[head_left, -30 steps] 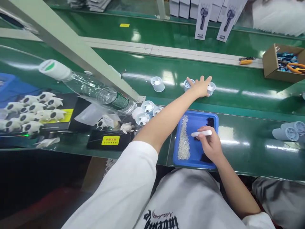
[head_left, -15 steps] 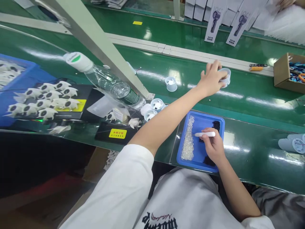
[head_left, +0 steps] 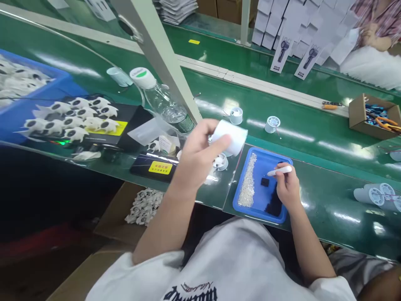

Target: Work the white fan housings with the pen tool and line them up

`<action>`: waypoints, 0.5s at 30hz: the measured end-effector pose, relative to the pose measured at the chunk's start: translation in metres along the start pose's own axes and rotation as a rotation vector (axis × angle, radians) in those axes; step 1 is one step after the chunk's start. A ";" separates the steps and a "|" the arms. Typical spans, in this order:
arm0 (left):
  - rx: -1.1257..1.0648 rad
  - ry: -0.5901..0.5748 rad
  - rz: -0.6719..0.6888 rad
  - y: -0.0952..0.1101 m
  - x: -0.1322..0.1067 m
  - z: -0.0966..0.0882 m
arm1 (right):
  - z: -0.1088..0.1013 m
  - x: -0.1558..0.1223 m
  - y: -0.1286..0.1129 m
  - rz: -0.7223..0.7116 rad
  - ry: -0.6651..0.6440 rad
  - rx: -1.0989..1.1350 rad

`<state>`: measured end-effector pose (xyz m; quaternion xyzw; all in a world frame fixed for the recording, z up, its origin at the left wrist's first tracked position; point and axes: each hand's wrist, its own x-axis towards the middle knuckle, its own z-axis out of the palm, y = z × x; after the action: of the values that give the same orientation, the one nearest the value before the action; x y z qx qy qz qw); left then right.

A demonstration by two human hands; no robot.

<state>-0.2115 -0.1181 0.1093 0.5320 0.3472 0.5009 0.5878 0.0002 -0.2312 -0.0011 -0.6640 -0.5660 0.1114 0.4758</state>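
Observation:
My left hand [head_left: 197, 156] grips a white round fan housing [head_left: 230, 136], held up in the air just left of a blue tray [head_left: 250, 209]. My right hand [head_left: 286, 188] rests over the tray and pinches a white pen-like tool [head_left: 280, 170]. A strip of small clear parts [head_left: 248, 186] lies along the tray's left side, with small black pieces [head_left: 265, 181] beside my right hand. Two more white housings [head_left: 236, 115] [head_left: 272, 124] stand on the green conveyor belt [head_left: 313, 129] beyond the tray.
A clear water bottle [head_left: 159, 98] lies by a slanted metal post [head_left: 163, 54]. White fan impellers [head_left: 75, 117] sit on a black mat at left. A cardboard box with tools [head_left: 374, 115] and white product boxes [head_left: 282, 54] stand far right. Another person's hands [head_left: 371, 35] work at top right.
My left hand lifted a white housing off the belt and drew it back toward me, over the tray's left edge. My right hand stayed on the tray with the tool.

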 end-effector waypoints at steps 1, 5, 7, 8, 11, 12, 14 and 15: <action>-0.045 0.017 -0.087 -0.002 -0.010 -0.010 | -0.002 -0.001 0.003 0.019 0.022 0.008; -0.156 0.190 -0.327 -0.006 -0.042 -0.041 | -0.004 -0.003 0.013 0.073 0.065 0.050; -0.145 0.260 -0.405 -0.007 -0.054 -0.053 | -0.003 -0.004 0.016 0.084 0.055 0.052; -0.127 0.272 -0.436 -0.007 -0.059 -0.057 | -0.003 -0.005 0.017 0.082 0.036 0.049; -0.083 0.293 -0.474 -0.007 -0.070 -0.064 | -0.004 -0.006 0.019 0.053 -0.008 0.035; -0.077 0.305 -0.473 -0.008 -0.072 -0.065 | -0.005 -0.007 0.020 0.045 0.002 0.030; -0.078 0.336 -0.472 -0.009 -0.074 -0.064 | -0.006 -0.008 0.021 0.034 0.056 0.025; -0.080 0.348 -0.475 -0.009 -0.074 -0.063 | -0.006 -0.009 0.021 0.030 0.088 0.026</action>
<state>-0.2878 -0.1707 0.0791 0.3184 0.5376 0.4462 0.6407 0.0154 -0.2401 -0.0175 -0.6702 -0.5332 0.0966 0.5071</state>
